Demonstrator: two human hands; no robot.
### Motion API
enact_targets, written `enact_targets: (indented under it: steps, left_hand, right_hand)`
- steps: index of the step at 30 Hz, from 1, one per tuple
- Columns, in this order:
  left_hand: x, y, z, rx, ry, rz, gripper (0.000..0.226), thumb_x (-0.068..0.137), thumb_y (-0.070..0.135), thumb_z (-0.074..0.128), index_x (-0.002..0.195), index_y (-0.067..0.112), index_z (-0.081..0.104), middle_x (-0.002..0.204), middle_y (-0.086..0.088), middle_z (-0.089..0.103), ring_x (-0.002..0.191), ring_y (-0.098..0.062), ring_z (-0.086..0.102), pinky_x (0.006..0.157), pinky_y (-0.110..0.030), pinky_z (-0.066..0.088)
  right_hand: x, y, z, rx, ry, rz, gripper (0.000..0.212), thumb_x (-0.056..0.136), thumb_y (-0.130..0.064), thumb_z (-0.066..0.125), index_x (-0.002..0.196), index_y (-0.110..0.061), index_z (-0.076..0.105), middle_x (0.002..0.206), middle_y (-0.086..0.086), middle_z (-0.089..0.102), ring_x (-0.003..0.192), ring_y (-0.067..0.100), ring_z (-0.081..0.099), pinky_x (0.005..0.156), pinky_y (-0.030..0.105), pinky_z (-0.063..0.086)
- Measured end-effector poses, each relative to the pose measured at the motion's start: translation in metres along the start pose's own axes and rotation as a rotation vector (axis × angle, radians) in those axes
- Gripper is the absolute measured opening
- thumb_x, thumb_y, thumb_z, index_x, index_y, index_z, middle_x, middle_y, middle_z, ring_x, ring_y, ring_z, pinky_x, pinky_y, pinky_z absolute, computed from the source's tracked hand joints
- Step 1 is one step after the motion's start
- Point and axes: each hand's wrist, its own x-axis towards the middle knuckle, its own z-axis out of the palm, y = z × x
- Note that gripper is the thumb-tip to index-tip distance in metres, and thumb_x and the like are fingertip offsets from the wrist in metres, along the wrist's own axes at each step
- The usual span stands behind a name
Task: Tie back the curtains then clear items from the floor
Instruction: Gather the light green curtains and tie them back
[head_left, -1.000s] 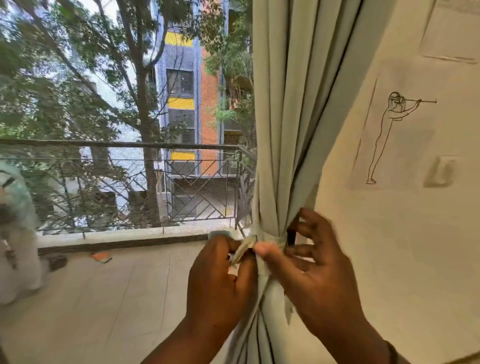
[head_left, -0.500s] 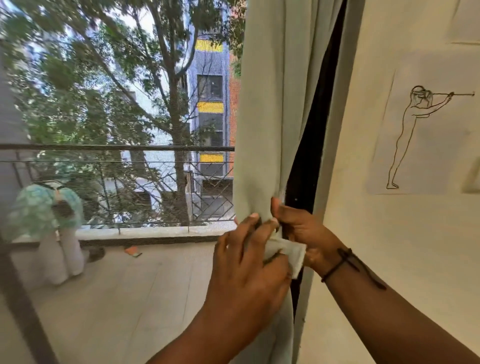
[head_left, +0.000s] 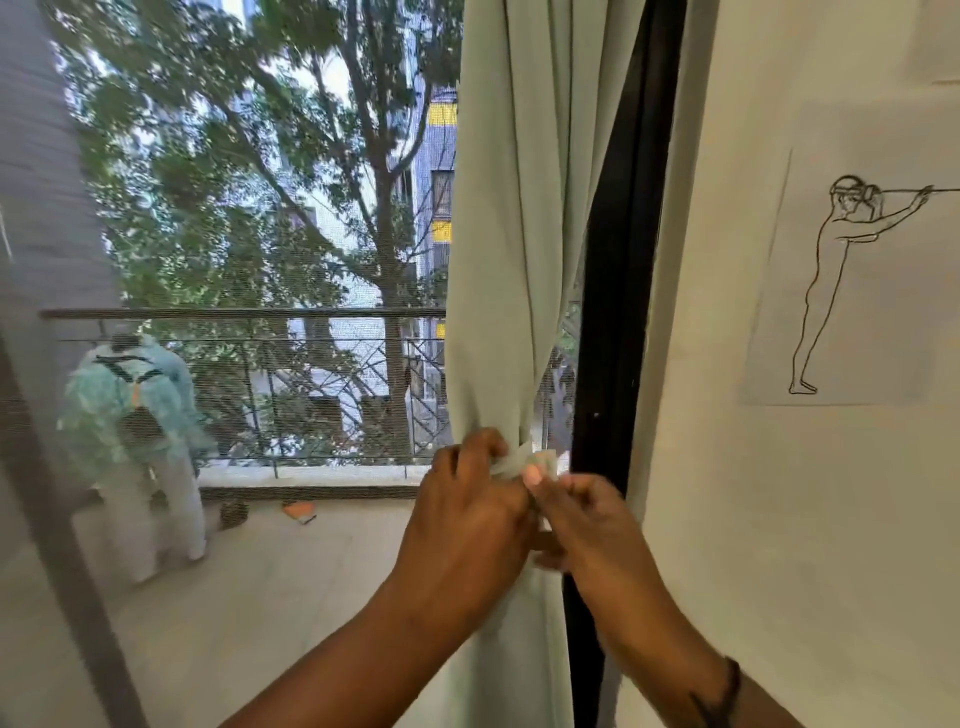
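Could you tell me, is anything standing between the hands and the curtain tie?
Nothing visible does: the left hand and right hand both already grip the tie band cinched around the gathered curtain.

Daylight pours in from outside, through the window (head_left: 260, 260), bright and even, and the sky between the branches burns out to white. The wall (head_left: 779, 519) on the right takes it softly, pale and flat, with no hard shadows. The hands (head_left: 524, 499) are smeared with motion blur at the fingertips, so the grip is perhaps a pinch, hard to say. The figure on the balcony (head_left: 135, 431) is soft and hazy. Wide-angle bend shows at the left edge, where the frame (head_left: 62, 545) leans and curves.
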Motion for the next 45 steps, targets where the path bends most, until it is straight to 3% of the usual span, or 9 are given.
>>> enact_targets:
  steps: [7,15,19,23,30,33,38,41,45]
  left_hand:
    - [0.008,0.001,-0.003,-0.076,-0.163,0.009,0.018,0.078,0.03,0.054,0.09,0.026,0.066,0.102,-0.003,0.049,0.09,-0.023,0.053,0.07,-0.032,0.054]
    - [0.048,-0.007,-0.042,-0.089,-0.524,-0.022,0.019,0.092,0.037,0.052,0.098,0.02,0.044,0.09,-0.006,0.062,0.086,-0.026,0.059,0.073,-0.035,0.049]
    - [0.063,-0.006,-0.049,0.383,-0.522,0.115,0.041,0.082,0.062,0.053,0.094,0.024,0.063,0.086,-0.002,0.061,0.1,-0.023,0.054,0.081,-0.036,0.04]
    - [0.068,-0.013,-0.049,0.389,-0.604,0.241,0.032,0.085,0.054,0.05,0.081,0.024,0.061,0.068,0.004,0.046,0.093,-0.022,0.055,0.072,-0.033,0.038]
    - [0.068,-0.034,-0.042,-0.59,-0.899,-0.104,0.031,0.096,0.041,0.047,0.085,0.018,0.064,0.094,-0.001,0.067,0.1,-0.02,0.061,0.094,-0.037,0.047]
    - [0.064,-0.036,-0.047,-0.678,-0.917,-0.09,0.035,0.092,0.047,0.049,0.086,0.016,0.066,0.094,-0.003,0.07,0.092,-0.016,0.063,0.097,-0.047,0.047]
    - [0.035,-0.028,-0.044,0.031,-0.723,0.19,0.036,0.095,0.055,0.03,0.096,0.032,0.057,0.106,0.016,0.052,0.105,-0.016,0.037,0.093,-0.038,0.022]
    - [0.015,-0.029,-0.034,0.035,-0.561,0.128,0.05,0.087,0.066,0.02,0.107,0.038,0.056,0.113,0.022,0.035,0.101,-0.009,0.022,0.08,-0.03,0.01]
    - [0.014,-0.029,-0.033,-0.031,-0.503,0.071,0.057,0.079,0.069,0.018,0.109,0.044,0.059,0.108,0.024,0.024,0.101,-0.007,0.017,0.075,-0.026,0.007]
  right_hand:
    - [0.004,0.012,-0.006,0.527,-0.083,0.181,0.024,0.084,-0.022,0.059,0.097,-0.002,0.064,0.085,0.015,0.07,0.069,0.017,0.068,0.061,0.024,0.057]
    - [-0.02,0.028,0.016,0.942,-0.073,0.333,0.029,0.093,-0.03,0.046,0.109,-0.012,0.063,0.09,0.011,0.074,0.075,0.02,0.073,0.071,0.036,0.058]
    - [-0.024,0.036,0.027,0.807,-0.002,0.349,0.025,0.08,-0.034,0.056,0.093,-0.017,0.067,0.064,0.002,0.063,0.045,0.011,0.053,0.049,0.025,0.045]
    - [-0.031,0.043,0.036,0.585,-0.021,0.223,0.03,0.078,-0.037,0.055,0.1,-0.02,0.066,0.07,-0.001,0.064,0.049,0.007,0.047,0.05,0.022,0.04]
    - [-0.034,0.049,0.037,0.018,0.158,-0.071,0.017,0.092,-0.029,0.055,0.088,-0.017,0.067,0.057,0.0,0.055,0.051,0.009,0.047,0.051,0.02,0.043]
    - [-0.028,0.046,0.037,0.036,0.241,-0.061,0.016,0.091,-0.02,0.057,0.083,-0.019,0.071,0.061,0.002,0.061,0.053,0.011,0.049,0.053,0.022,0.045]
    - [-0.014,0.026,0.019,0.431,0.176,0.123,0.021,0.089,-0.004,0.055,0.082,-0.01,0.074,0.069,0.003,0.068,0.061,0.012,0.058,0.06,0.022,0.046]
    - [-0.01,0.021,0.009,0.498,0.036,0.106,0.006,0.073,-0.017,0.074,0.074,-0.013,0.078,0.074,0.008,0.068,0.066,0.016,0.056,0.059,0.024,0.046]
    - [0.003,0.025,-0.008,0.584,-0.186,0.133,0.074,0.028,-0.032,0.096,0.095,-0.009,0.076,0.102,0.014,0.072,0.09,0.021,0.071,0.068,0.025,0.058]
